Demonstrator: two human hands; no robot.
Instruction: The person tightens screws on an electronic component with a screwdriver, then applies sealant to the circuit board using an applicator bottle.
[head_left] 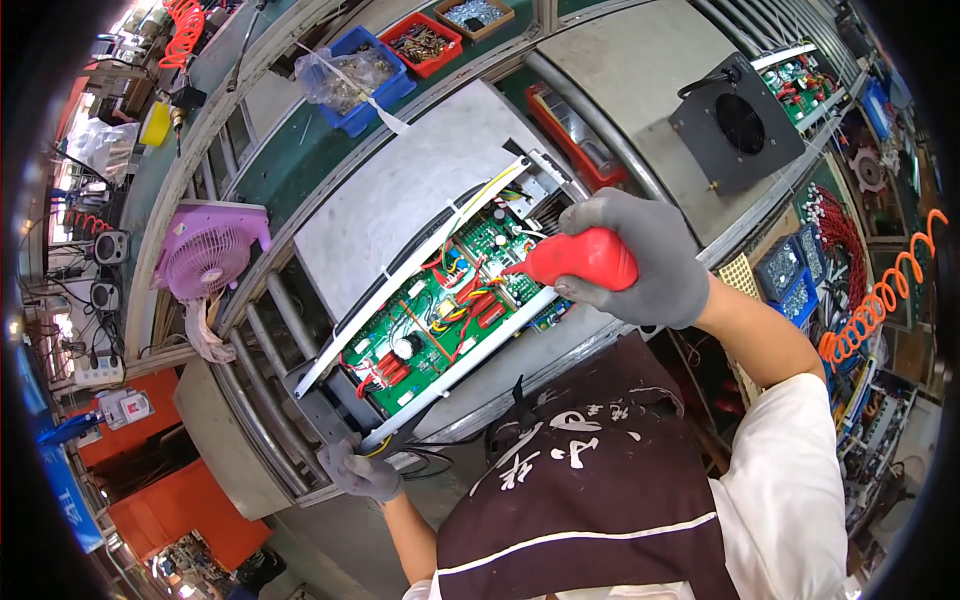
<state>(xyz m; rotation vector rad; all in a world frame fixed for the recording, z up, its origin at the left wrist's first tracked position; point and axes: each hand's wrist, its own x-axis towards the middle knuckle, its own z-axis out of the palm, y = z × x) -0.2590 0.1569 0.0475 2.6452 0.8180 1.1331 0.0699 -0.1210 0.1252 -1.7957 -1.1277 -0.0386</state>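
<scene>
In my gloved right hand (650, 255) is a red squeeze bottle (590, 258), its narrow tip pointing left and down over a green circuit board (430, 375). The board carries red parts, coils and coloured wires. It sits in a long open metal chassis with white side rails (470, 368), lying slanted on the bench. A black cable bundle (420, 245) runs along the far rail. My gloved left hand (365, 475) is closed at the near left end of the chassis, by its dark end panel (322, 408); the fingertips are partly hidden.
A grey-white board (410, 165) lies behind the chassis on the roller line (275, 345). A purple fan (210, 250) stands at left. Blue bin (365, 75) and red bin (422, 45) sit at the back. A dark box with a fan (740, 125) is at right, near an orange coiled hose (870, 320).
</scene>
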